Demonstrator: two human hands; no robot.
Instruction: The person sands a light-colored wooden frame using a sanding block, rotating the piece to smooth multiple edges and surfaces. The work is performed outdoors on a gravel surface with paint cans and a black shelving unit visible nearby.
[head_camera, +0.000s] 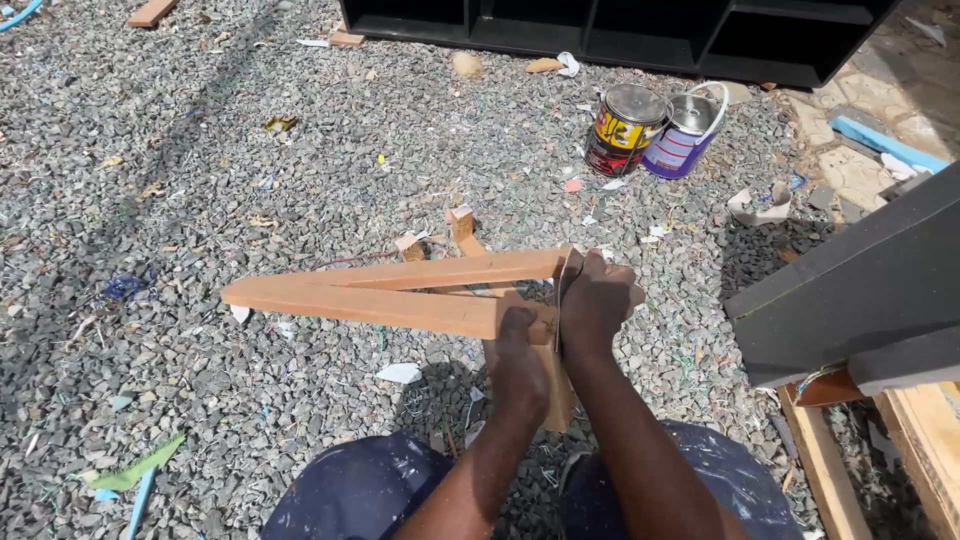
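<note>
Two long wooden battens (370, 290) lie over the gravel and meet in a point at the left, spreading apart toward me. My left hand (520, 345) grips the near end of the lower batten. My right hand (595, 295) is closed around a thin flat sheet, perhaps sandpaper (566, 268), pressed against the end of the upper batten. A third piece of wood (558, 395) stands under my hands, partly hidden. My knees in dark blue trousers (360, 490) show at the bottom.
Two paint tins (625, 125) (688, 130) stand on the gravel beyond the battens. A black shelf unit (620, 35) lies across the top. A dark board (860, 290) on wooden planks (830, 470) is at the right. Small wood offcuts (460, 222) lie nearby.
</note>
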